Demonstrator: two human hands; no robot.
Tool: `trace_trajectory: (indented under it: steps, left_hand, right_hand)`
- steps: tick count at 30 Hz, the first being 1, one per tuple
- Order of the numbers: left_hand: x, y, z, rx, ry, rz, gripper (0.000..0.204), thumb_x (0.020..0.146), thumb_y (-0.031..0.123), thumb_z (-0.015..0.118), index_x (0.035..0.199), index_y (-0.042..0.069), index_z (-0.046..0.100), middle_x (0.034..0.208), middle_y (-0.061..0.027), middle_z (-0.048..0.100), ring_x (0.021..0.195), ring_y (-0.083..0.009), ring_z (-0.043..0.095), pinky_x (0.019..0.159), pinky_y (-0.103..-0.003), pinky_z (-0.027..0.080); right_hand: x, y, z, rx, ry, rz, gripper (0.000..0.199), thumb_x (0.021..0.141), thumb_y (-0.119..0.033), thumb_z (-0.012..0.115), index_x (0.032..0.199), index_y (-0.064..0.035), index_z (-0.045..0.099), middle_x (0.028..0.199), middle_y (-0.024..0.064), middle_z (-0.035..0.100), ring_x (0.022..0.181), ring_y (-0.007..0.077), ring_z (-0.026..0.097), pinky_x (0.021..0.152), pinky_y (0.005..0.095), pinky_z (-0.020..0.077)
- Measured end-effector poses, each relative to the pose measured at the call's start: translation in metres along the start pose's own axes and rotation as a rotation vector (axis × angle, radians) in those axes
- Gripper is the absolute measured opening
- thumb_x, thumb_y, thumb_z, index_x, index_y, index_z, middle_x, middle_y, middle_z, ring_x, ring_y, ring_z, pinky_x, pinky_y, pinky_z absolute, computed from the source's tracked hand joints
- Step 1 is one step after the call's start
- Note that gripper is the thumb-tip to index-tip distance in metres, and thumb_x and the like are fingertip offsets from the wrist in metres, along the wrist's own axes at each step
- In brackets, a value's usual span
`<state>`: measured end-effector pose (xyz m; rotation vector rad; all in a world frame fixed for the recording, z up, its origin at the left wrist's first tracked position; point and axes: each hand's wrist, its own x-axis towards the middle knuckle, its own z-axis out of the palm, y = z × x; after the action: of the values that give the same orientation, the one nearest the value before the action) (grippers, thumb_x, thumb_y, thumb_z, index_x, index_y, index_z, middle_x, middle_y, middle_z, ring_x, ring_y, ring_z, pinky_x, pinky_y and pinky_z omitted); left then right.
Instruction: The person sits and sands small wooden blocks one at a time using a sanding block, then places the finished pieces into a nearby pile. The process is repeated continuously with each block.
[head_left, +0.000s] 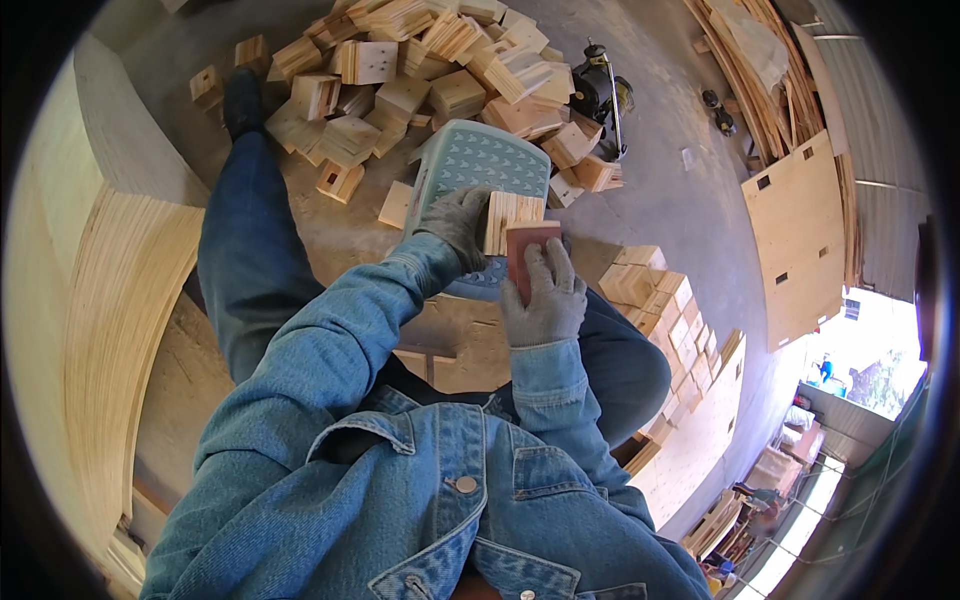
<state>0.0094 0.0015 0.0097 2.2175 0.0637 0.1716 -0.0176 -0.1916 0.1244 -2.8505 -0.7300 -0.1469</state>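
Note:
In front of me stands a pale green-blue plastic stool (488, 155) with a patterned top. My left hand (456, 226), in a grey glove, is closed on a layered plywood block (508, 212) and steadies it over the stool. My right hand (545, 303), gloved too, grips a flat reddish-brown sanding block (520, 243). That sanding block is up against the right side of the plywood block; whether it presses on it I cannot tell. The fingertips of my left hand are partly hidden behind the wood.
A loose heap of plywood blocks (400, 98) lies beyond the stool. By its right edge is a black power tool (597, 90). Stacked blocks (668, 310) stand to my right. Tall curved plywood sheets (130, 310) rise at left; boards (797, 235) lean at far right.

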Motion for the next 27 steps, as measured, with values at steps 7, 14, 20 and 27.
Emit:
trace_trajectory:
  steps: [7, 14, 20, 27]
  left_hand:
    - [0.001, -0.017, 0.017, -0.052, -0.027, -0.035, 0.097, 0.062, 0.032, 0.092, 0.146, 0.013, 0.047, 0.142, -0.0155, 0.056, 0.133, -0.0373, 0.054, 0.117, -0.043, 0.043]
    - [0.003, -0.005, 0.007, -0.036, -0.068, -0.047, 0.097, 0.063, 0.031, 0.091, 0.147, 0.014, 0.047, 0.142, -0.0159, 0.055, 0.134, -0.0372, 0.053, 0.117, -0.042, 0.043]
    - [0.001, -0.002, 0.003, -0.044, -0.030, -0.033, 0.095, 0.063, 0.034, 0.093, 0.145, 0.013, 0.048, 0.140, -0.0166, 0.056, 0.132, -0.0377, 0.054, 0.116, -0.044, 0.044]
    - [-0.001, 0.005, -0.006, -0.062, -0.020, -0.020, 0.084, 0.068, 0.036, 0.091, 0.138, 0.011, 0.052, 0.131, -0.0185, 0.060, 0.124, -0.0399, 0.058, 0.109, -0.046, 0.048]
  right_hand:
    - [0.101, -0.004, 0.018, -0.098, -0.029, 0.092, 0.056, 0.086, -0.038, 0.073, 0.139, -0.0182, 0.065, 0.155, 0.0108, 0.050, 0.121, 0.0430, 0.061, 0.101, 0.0534, 0.0515]
    - [0.114, 0.012, 0.031, -0.124, -0.057, 0.117, 0.060, 0.088, -0.042, 0.071, 0.143, -0.0191, 0.062, 0.157, 0.0103, 0.048, 0.124, 0.0433, 0.059, 0.102, 0.0500, 0.0519]
    - [0.026, 0.003, 0.009, -0.062, -0.053, 0.057, 0.062, 0.085, -0.039, 0.076, 0.142, -0.0184, 0.064, 0.156, 0.0120, 0.049, 0.121, 0.0447, 0.059, 0.100, 0.0544, 0.0513]
    - [-0.014, -0.005, -0.003, 0.014, -0.012, -0.029, 0.060, 0.079, -0.032, 0.081, 0.135, -0.0159, 0.069, 0.152, 0.0126, 0.053, 0.116, 0.0430, 0.060, 0.099, 0.0535, 0.0511]
